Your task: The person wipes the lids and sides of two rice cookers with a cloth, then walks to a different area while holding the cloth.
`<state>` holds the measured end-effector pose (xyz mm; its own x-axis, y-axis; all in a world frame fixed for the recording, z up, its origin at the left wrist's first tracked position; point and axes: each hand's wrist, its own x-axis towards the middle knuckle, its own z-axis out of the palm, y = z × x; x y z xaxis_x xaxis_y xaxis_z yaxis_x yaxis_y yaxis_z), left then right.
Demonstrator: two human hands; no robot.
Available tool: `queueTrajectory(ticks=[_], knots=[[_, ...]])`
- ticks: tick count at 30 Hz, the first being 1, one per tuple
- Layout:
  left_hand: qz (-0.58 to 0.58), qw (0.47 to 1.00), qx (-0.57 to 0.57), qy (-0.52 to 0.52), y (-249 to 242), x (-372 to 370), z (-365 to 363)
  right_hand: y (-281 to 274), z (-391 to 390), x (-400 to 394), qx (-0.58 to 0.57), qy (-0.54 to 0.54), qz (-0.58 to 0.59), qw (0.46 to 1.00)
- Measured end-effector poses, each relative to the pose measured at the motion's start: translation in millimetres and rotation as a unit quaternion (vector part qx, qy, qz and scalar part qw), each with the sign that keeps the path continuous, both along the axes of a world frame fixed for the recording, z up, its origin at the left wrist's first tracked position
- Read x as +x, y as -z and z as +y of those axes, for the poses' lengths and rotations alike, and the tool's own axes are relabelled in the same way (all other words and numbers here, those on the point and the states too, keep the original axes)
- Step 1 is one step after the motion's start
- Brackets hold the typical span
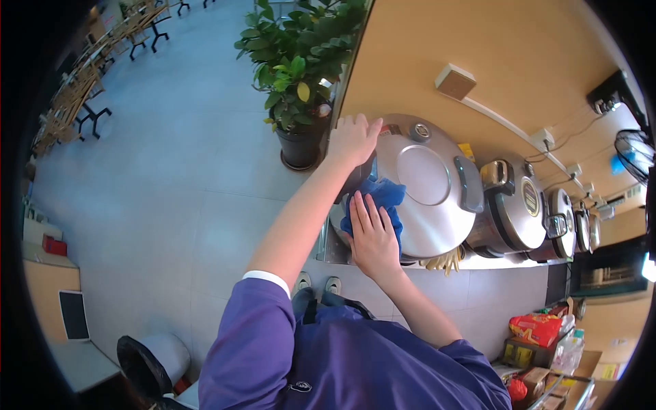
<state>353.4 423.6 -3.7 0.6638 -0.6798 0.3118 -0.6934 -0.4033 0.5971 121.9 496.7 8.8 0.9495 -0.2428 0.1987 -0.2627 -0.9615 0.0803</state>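
Observation:
A large silver cooker with a round lid (444,222) stands on the counter in front of me. My left hand (352,140) is at its far left edge, fingers slightly apart and bent over the dark rim; their tips are partly hidden. On the near left side of the lid lies a crumpled blue cloth (388,193). My right hand (372,236) rests flat on that cloth, its fingers stretched out and a little apart, pressing it against the cooker. A grey handle (468,183) is on the lid's right side.
More cookers (523,212) line the counter to the right. Yellowish gloves (444,262) hang at its front edge. A potted plant (299,143) stands beyond its left end. Behind me are a bin (166,355) at left and boxes with a red bag (535,329) at right.

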Motion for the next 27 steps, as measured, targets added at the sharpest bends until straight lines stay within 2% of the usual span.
queueTrajectory(ticks=[5,7,12,14,16,20,22,27], knots=[[-0.052,0.997,0.030,0.049,-9.1,-6.5,4.8,-2.2,4.3,-38.6,0.021,0.070,-0.012,0.997],[-0.043,0.998,0.032,0.032,-8.3,-6.0,4.9,-6.3,3.7,-58.5,0.072,0.107,-0.021,0.991],[-0.039,0.998,0.036,0.019,-6.5,-5.7,2.2,-6.1,-17.9,-102.5,0.102,0.188,-0.038,0.976],[-0.038,0.999,0.015,0.032,-3.2,-3.5,0.8,0.7,-33.4,-113.8,0.122,0.212,-0.046,0.969],[-0.018,0.999,0.018,0.031,-1.6,-1.8,0.6,6.0,-54.9,-127.7,0.183,0.261,-0.103,0.942],[-0.015,1.000,-0.005,0.025,-2.9,-2.4,1.2,18.8,-88.0,-137.3,0.182,0.331,-0.136,0.916],[-0.017,0.999,-0.016,0.034,-1.7,-2.9,2.0,28.1,-111.4,-135.7,0.198,0.352,-0.196,0.894],[-0.005,0.999,-0.018,0.035,-8.6,-5.7,2.7,45.7,-183.7,-126.8,0.169,0.387,-0.180,0.888]])
